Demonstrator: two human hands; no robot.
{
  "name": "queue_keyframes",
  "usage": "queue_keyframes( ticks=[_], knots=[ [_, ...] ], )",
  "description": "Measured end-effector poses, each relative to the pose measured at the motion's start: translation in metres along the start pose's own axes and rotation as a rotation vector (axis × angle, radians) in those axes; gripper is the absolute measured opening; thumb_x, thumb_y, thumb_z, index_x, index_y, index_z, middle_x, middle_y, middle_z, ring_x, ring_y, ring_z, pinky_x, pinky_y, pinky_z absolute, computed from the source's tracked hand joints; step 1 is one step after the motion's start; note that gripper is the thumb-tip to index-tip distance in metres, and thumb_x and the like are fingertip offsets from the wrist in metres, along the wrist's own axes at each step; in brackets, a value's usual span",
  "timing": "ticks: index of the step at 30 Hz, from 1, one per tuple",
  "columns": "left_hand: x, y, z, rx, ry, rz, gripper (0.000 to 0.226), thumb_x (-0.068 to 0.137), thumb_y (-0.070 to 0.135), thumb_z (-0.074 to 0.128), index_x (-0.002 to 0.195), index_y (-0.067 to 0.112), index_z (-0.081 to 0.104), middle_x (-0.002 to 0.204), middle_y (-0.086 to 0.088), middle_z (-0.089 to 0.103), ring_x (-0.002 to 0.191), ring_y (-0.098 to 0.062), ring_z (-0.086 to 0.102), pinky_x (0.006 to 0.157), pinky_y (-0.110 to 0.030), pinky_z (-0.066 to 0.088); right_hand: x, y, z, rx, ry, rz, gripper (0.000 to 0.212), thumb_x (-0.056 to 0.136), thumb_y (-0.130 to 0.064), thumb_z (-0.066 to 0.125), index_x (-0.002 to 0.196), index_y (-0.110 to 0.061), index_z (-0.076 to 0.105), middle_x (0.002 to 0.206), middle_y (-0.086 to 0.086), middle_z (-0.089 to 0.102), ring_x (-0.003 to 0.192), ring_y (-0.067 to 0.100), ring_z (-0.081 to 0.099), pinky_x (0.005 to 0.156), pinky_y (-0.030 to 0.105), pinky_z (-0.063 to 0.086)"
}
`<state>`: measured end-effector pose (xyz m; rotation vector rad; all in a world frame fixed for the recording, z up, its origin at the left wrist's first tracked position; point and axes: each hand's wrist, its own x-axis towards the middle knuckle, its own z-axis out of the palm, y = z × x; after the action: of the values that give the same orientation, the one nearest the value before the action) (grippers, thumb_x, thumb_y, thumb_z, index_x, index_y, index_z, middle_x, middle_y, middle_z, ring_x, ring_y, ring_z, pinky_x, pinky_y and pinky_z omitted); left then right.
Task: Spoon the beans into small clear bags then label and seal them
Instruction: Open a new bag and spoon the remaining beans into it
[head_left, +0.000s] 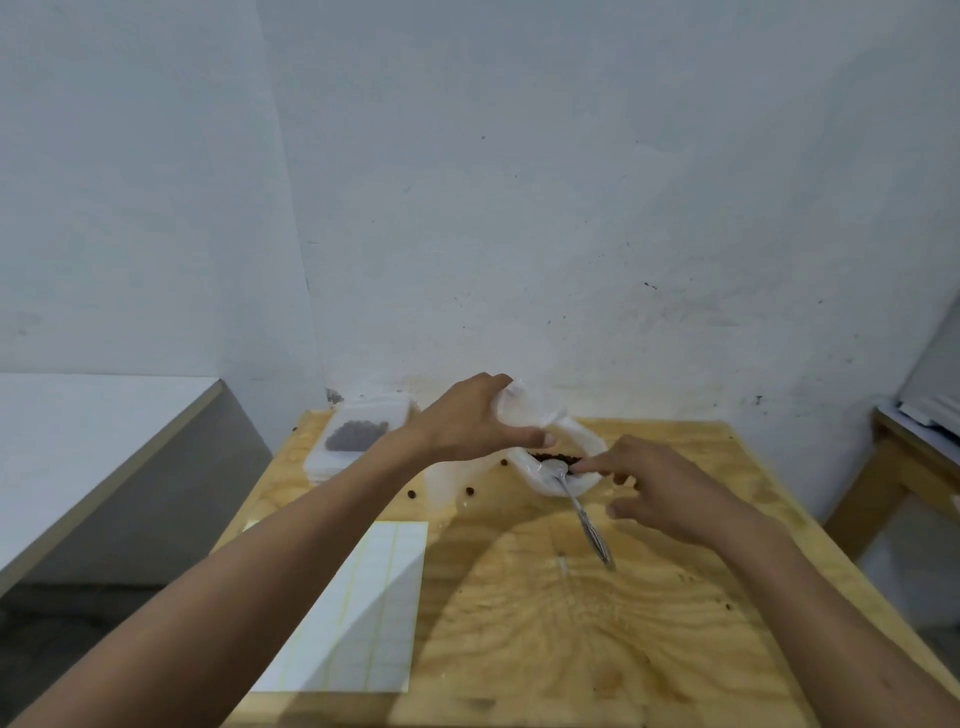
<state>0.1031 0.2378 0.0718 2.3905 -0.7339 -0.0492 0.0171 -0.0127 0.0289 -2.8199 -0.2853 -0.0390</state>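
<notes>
Nearest, lower centre-left: white sheet of blank rectangular labels (358, 613) flat on the pale plywood worktop (571, 623), untouched.

Centre right: slim metal spoon (582, 506), handle end toward the viewer, long axis running up-left, bowl resting inside the shallow white plastic dish (589, 480). Dark brown beans (553, 458) piled in that dish, just beyond the spoon bowl. A few stray beans (469, 490) loose on the worktop left of the dish.

Right hand (670, 493) nearer the spoon: just right of the handle, palm down, forefinger stretched out with its tip at the dish rim beside the spoon bowl, other fingers loosely curled, nothing held. Spoon handle just left of and below those fingers, so next grab probably means a short shift left and down onto the handle.

Left hand (475, 418) above and left of the dish, thumb and fingers pinching a small clear plastic bag (519, 410), mouth apparently toward the dish; open or not, cannot tell.

Far, upper left of the worktop: filled clear bag of beans (358, 434) lying on a stack of clear bags.
</notes>
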Motion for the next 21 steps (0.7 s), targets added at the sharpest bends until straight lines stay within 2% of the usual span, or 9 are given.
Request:
queue_keyframes(
  ticks=[3,4,6,8,12,14,16,18,21],
  knots=[
    [0.004,-0.004,0.009,-0.239,-0.161,-0.188,0.079,0.075,0.064,0.079,0.140,0.023,0.057,0.141,0.006,0.057,0.133,-0.018,0.051,0.098,-0.028,0.039,-0.008,0.001,0.021,-0.066,-0.044,-0.112,0.060,0.089,-0.032,0.075,0.134,-0.064,0.051,0.110,-0.029,0.039,0.092,-0.003,0.049,0.069,0.015,0.039],
    [0.006,-0.006,0.012,-0.298,-0.192,-0.238,0.073,0.073,0.065,0.081,0.132,0.027,0.062,0.137,0.009,0.060,0.131,-0.016,0.052,0.103,-0.030,0.039,-0.010,0.000,0.027,-0.079,-0.026,-0.156,0.052,0.091,-0.035,0.071,0.132,-0.062,0.054,0.110,-0.027,0.038,0.090,-0.002,0.048,0.067,0.014,0.036],
    [0.008,-0.009,0.018,-0.357,-0.233,-0.283,0.070,0.068,0.069,0.082,0.122,0.029,0.068,0.131,0.012,0.063,0.125,-0.015,0.056,0.109,-0.033,0.042,-0.012,-0.003,0.034,-0.053,0.066,-0.227,0.034,0.094,-0.042,0.065,0.124,-0.057,0.064,0.111,-0.026,0.041,0.090,-0.002,0.051,0.066,0.016,0.040],
    [0.011,-0.015,0.025,-0.396,-0.246,-0.305,0.083,0.060,0.076,0.082,0.126,0.026,0.069,0.128,0.009,0.067,0.120,-0.016,0.061,0.111,-0.039,0.046,-0.012,-0.005,0.038,-0.027,0.235,-0.233,0.029,0.094,-0.034,0.069,0.119,-0.050,0.070,0.108,-0.023,0.051,0.084,-0.001,0.058,0.062,0.021,0.046],
    [0.010,-0.020,0.030,-0.425,-0.239,-0.345,0.089,0.056,0.079,0.082,0.125,0.026,0.069,0.123,0.008,0.069,0.115,-0.018,0.063,0.108,-0.042,0.049,-0.006,-0.007,0.029,-0.103,0.684,-0.124,0.020,0.091,-0.021,0.076,0.110,-0.025,0.077,0.091,-0.011,0.070,0.067,0.011,0.067,0.046,0.025,0.048],
    [0.010,-0.019,0.032,-0.422,-0.242,-0.377,0.095,0.052,0.081,0.081,0.128,0.027,0.066,0.125,0.008,0.067,0.117,-0.020,0.062,0.108,-0.043,0.048,-0.004,-0.004,0.021,-0.172,0.811,-0.072,0.009,0.092,-0.019,0.074,0.099,-0.016,0.079,0.084,-0.005,0.074,0.061,0.017,0.069,0.043,0.029,0.052],
    [0.012,-0.018,0.033,-0.419,-0.245,-0.388,0.102,0.048,0.083,0.081,0.131,0.026,0.064,0.125,0.007,0.067,0.116,-0.020,0.062,0.106,-0.042,0.050,-0.003,-0.003,0.018,-0.233,0.852,-0.008,0.015,0.089,-0.021,0.068,0.083,-0.010,0.078,0.072,-0.001,0.072,0.052,0.022,0.067,0.040,0.030,0.050],
    [0.015,-0.017,0.035,-0.443,-0.241,-0.392,0.107,0.044,0.085,0.082,0.129,0.023,0.064,0.123,0.006,0.068,0.114,-0.020,0.064,0.104,-0.041,0.051,-0.004,-0.007,0.019,-0.234,0.821,0.099,0.020,0.087,-0.016,0.066,0.070,-0.008,0.069,0.061,0.002,0.064,0.046,0.028,0.061,0.039,0.030,0.047],
    [0.017,-0.012,0.039,-0.508,-0.175,-0.366,0.084,0.056,0.077,0.083,0.115,0.018,0.071,0.115,0.001,0.073,0.106,-0.018,0.068,0.100,-0.037,0.053,-0.004,-0.012,0.020,-0.172,0.683,0.300,0.027,0.091,-0.016,0.061,0.066,-0.008,0.052,0.058,0.005,0.056,0.048,0.032,0.054,0.045,0.029,0.041]
  ],
)
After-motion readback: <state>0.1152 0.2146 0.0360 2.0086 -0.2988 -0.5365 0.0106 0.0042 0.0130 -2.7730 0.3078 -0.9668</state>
